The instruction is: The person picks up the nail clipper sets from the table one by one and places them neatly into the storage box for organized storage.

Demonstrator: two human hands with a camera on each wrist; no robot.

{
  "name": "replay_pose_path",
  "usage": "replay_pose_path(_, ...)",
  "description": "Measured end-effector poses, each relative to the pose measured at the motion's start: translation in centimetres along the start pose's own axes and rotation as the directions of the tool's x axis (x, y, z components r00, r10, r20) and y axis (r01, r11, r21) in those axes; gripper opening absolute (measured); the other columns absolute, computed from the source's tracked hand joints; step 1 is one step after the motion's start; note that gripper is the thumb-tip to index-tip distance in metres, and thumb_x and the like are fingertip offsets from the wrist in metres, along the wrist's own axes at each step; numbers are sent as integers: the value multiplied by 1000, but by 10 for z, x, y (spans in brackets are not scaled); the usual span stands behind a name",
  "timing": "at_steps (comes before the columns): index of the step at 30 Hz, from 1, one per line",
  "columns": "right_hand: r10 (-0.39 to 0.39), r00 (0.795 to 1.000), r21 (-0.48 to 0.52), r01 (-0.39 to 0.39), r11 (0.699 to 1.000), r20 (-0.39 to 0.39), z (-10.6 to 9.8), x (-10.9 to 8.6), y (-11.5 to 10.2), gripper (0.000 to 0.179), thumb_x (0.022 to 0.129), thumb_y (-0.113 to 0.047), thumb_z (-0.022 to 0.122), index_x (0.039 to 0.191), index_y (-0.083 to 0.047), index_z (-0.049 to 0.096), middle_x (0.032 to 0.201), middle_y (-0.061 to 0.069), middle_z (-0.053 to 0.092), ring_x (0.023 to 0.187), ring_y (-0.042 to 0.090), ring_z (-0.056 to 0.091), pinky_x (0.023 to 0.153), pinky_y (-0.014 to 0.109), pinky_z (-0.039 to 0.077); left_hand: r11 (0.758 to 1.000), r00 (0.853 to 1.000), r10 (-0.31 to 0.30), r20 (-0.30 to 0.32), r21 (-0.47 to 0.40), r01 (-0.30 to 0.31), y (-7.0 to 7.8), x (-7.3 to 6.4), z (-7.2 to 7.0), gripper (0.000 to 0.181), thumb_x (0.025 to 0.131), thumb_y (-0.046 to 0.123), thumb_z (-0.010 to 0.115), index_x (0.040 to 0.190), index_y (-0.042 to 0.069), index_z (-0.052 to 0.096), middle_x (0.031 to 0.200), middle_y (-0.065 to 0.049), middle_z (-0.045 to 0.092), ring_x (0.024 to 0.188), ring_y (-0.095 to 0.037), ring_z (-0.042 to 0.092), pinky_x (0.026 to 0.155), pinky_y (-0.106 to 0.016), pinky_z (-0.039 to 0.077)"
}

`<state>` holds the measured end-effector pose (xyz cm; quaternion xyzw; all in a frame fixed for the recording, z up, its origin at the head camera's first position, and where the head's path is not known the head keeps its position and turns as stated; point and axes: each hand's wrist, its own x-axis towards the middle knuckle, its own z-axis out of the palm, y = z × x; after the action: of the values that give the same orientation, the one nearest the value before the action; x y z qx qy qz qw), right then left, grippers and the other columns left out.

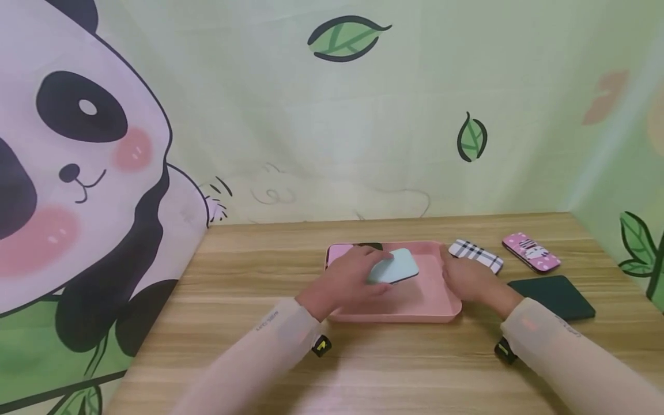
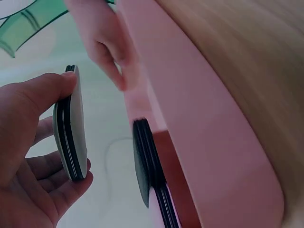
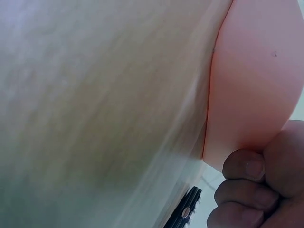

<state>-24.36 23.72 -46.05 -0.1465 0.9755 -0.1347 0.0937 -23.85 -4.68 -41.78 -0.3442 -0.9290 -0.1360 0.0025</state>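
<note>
My left hand (image 1: 344,279) pinches a slim light blue case (image 1: 400,264) with dark edges, thumb on one face and fingers on the other. In the left wrist view the light blue case (image 2: 71,128) is seen edge-on, held apart from the tray wall. Beneath it is a shallow pink tray (image 1: 404,318). A pink case (image 1: 338,252) and a dark case (image 1: 371,246) lie at the tray's left end, partly hidden by my left hand. My right hand (image 1: 471,280) grips the tray's right wall, its curled fingers (image 3: 243,166) against the outside.
Right of the tray lie a black-and-white plaid case (image 1: 476,253), a pink cartoon case (image 1: 531,252) and a dark green flat case (image 1: 557,293), which my right sleeve partly overlaps. A printed cloth (image 1: 259,115) hangs behind the wooden table (image 1: 249,271).
</note>
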Motion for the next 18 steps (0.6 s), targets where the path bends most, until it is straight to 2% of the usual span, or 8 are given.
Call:
replay_pose_path(6, -13, 1000, 19, 14, 1000, -27, 0, -2, 3, 60, 108, -22, 30, 155, 11, 12, 60, 3, 44, 47, 14, 42, 47, 29, 33, 999, 1000, 7, 18, -45, -6, 11, 6, 6, 60, 91, 47, 70, 143, 22, 55, 140, -1, 57, 122, -17, 52, 99, -30, 47)
replay_pose_path(12, -19, 1000, 32, 20, 999, -24, 1, -1, 5, 60, 109, -23, 29, 156, 9, 10, 64, 4, 45, 52, 16, 46, 49, 31, 36, 999, 998, 38, 41, -32, -37, 17, 12, 16, 57, 92, 48, 68, 142, 24, 56, 140, 7, 58, 128, -13, 51, 104, -30, 45)
replay_pose_path(18, -18, 1000, 42, 19, 999, -15, 3, 0, 6, 60, 109, -24, 27, 157, 8, 9, 65, 5, 45, 55, 16, 48, 51, 31, 37, 999, 995, 50, 84, -13, -49, 21, 18, 26, 58, 93, 52, 65, 143, 24, 55, 141, 8, 58, 124, -9, 53, 105, -27, 44)
